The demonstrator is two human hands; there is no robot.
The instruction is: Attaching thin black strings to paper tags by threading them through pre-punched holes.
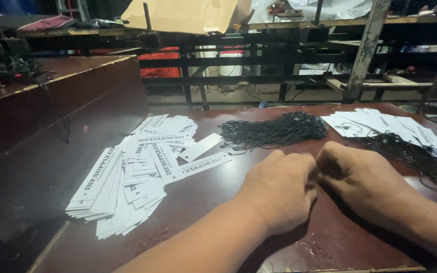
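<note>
Both hands, the left hand [279,189] and right hand [365,179], meet knuckle to knuckle near the tabletop's [188,217] front edge, fingers curled under so any hold is hidden, the bundle of black strings [271,131] lying just beyond them, its long axis crosswise.

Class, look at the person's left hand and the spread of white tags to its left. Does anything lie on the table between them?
Nothing visible does. Between the left hand and the white tags there is only bare brown table. The bundle of black strings lies farther back, off that path.
</note>
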